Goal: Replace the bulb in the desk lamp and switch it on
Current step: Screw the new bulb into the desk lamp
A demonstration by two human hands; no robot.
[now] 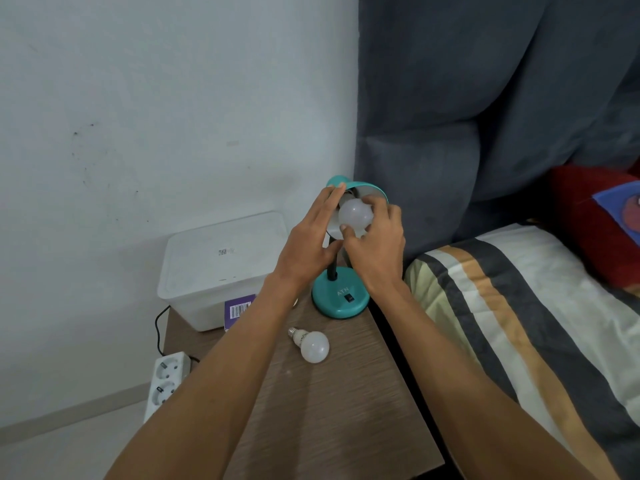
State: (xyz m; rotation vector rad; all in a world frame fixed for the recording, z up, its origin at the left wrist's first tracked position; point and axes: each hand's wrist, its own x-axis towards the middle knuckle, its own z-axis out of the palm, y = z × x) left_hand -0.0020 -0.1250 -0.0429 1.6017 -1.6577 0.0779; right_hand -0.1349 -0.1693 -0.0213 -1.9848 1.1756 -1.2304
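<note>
A teal desk lamp stands at the far right of the wooden side table [346, 410], with a round base [341, 299] and a black rocker switch [350, 298]. Its shade [367, 188] tilts toward me. A white bulb [355, 213] sits in the mouth of the shade, unlit. My right hand [377, 244] grips this bulb with thumb and fingers. My left hand [311, 237] rests flat against the left side of the shade, fingers extended. A second white bulb [311, 345] lies loose on the table in front of the lamp base, screw cap pointing away.
A white lidded plastic box [221, 265] stands at the table's back left, a purple packet [239, 310] against it. A white power strip [166, 379] and black cable hang off the left edge. A bed with a striped cover [519, 323] and grey headboard [450, 133] lies right.
</note>
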